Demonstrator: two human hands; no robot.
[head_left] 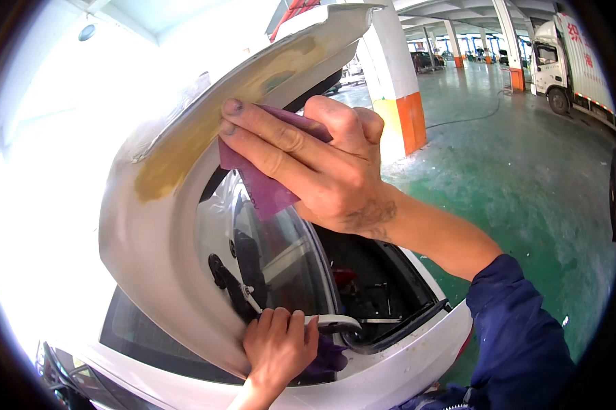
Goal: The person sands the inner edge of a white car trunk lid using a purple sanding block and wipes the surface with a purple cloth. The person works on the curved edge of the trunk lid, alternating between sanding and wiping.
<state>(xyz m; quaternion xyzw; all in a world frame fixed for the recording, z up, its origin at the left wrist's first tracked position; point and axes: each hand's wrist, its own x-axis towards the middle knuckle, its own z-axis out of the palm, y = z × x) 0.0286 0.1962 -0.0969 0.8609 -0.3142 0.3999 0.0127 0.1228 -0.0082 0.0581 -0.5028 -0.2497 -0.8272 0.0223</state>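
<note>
Raised almost to the lens, the white hatchback tailgate [151, 246] of a car fills the middle of the view, swung up so that its outer skin faces the person. Its upper edge bears a yellowish patch of body filler [185, 147], dull against the paint, and its rear window [281, 260] looks down into the dark boot opening [369, 280]. Beyond, a green workshop floor [526, 171] runs back to a white and orange pillar [397, 89] and a white box truck [567, 61].

From the lower right comes the right hand [322, 171] in a blue sleeve [520, 335]. Its fingers lie nearly flat and pinch a purple sheet of sandpaper [263, 184] against the panel just beside the filler; the flat grip appears to spread pressure over the curve. At the lower edge the left hand [277, 345] curls closed around the tailgate's bottom rim, seemingly to steady the raised panel. A purple scrap [325, 359] lies just beneath it.
</note>
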